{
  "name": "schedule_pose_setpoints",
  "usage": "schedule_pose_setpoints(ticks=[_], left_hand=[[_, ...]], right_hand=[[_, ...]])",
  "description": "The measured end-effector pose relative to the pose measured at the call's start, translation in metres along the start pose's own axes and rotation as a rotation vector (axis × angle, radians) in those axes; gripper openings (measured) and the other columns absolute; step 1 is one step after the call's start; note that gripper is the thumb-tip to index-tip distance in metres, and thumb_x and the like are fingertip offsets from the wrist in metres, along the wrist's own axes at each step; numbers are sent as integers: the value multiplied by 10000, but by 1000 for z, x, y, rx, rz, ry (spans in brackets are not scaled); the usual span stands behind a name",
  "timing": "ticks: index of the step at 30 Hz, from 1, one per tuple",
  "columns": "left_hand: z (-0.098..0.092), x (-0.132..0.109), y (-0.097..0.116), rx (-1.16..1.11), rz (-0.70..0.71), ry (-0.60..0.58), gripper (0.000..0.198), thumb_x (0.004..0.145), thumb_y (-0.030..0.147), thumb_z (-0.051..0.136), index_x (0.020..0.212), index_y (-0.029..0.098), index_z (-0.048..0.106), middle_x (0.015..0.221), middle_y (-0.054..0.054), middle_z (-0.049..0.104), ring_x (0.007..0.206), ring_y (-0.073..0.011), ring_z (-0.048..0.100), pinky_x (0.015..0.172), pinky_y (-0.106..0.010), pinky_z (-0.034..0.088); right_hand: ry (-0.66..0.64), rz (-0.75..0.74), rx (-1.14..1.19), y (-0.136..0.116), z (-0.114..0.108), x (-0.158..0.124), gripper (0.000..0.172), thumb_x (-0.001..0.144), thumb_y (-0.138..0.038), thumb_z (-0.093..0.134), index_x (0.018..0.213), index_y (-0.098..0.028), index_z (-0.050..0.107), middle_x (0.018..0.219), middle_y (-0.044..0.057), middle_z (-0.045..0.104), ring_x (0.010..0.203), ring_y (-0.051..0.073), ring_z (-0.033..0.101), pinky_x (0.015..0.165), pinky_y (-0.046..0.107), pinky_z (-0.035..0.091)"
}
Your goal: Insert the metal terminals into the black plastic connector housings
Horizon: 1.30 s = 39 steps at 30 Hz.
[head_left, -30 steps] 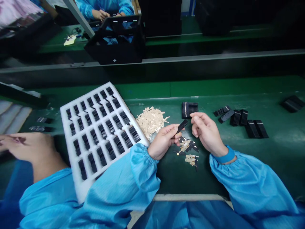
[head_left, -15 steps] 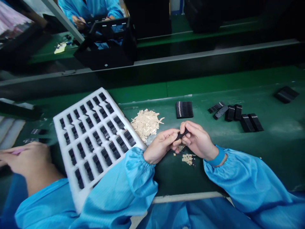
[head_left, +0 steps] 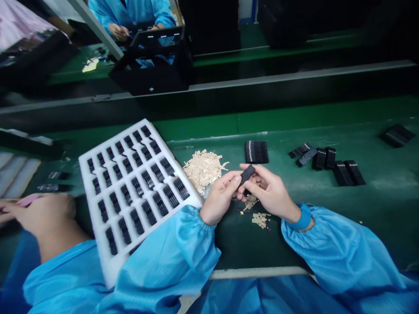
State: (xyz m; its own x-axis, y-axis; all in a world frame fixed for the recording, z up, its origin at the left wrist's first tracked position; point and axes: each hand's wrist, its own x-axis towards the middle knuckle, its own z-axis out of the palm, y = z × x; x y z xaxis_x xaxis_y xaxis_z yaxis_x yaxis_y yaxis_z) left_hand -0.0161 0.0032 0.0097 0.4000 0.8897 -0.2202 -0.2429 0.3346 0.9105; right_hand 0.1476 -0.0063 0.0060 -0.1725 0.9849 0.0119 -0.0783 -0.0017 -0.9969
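Both hands pinch a black plastic strip between thumbs and fingertips, the left hand at its lower end and the right hand beneath its upper end, just right of a white foam tray holding rows of black pieces. Beige metal clippings lie heaped just beside the tray on the green table.

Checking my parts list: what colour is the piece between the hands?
The piece is black, best seen in the head view, between left hand and right hand.
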Motion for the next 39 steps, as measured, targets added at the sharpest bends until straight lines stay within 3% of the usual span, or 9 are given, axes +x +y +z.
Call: schedule_pose_setpoints(ticks=[4, 12, 20, 35, 39], left_hand=[[-1, -1, -1, 324, 149, 134, 335, 977, 420, 541, 1153, 173, 682, 725, 9, 580, 636, -113, 553, 668, -245, 492], [6, -8, 1, 742, 394, 204, 308, 1001, 312, 470, 1159, 216, 716, 789, -50, 648, 802, -197, 606, 870, -316, 456], [6, -8, 1, 754, 418, 222, 314, 999, 312, 475, 1158, 208, 724, 812, -64, 661, 808, -216, 609, 887, -329, 443], [2, -7, -2, 991, 437, 172, 358, 1022, 277, 398, 1217, 186, 684, 873, -85, 670, 818, -213, 596, 863, -336, 430], [1, -7, -2, 953, 415, 186, 333, 1015, 283, 422, 1195, 193, 687, 855, -73, 658, 802, -200, 588, 858, -325, 432]], right_hand=[[176, -53, -72, -1, -7, 3, 213, 908, -361, 662, 1041, -194, 657, 781, 2, 629, 575, 101, 539, 525, 243, 464], [199, -4, -94, -1, -6, 4, 186, 859, -356, 696, 856, -201, 593, 635, -45, 552, 502, 89, 479, 481, 225, 411], [180, 6, -124, -2, -8, 5, 161, 852, -331, 701, 849, -200, 609, 641, -40, 558, 516, 93, 486, 496, 231, 419], [76, 79, -24, -1, -8, 6, 172, 887, -318, 650, 819, -204, 541, 553, -67, 525, 489, 91, 479, 496, 230, 394], [104, 38, -66, -4, -7, 6, 168, 876, -327, 680, 847, -193, 584, 601, -54, 540, 517, 90, 491, 514, 235, 412]])
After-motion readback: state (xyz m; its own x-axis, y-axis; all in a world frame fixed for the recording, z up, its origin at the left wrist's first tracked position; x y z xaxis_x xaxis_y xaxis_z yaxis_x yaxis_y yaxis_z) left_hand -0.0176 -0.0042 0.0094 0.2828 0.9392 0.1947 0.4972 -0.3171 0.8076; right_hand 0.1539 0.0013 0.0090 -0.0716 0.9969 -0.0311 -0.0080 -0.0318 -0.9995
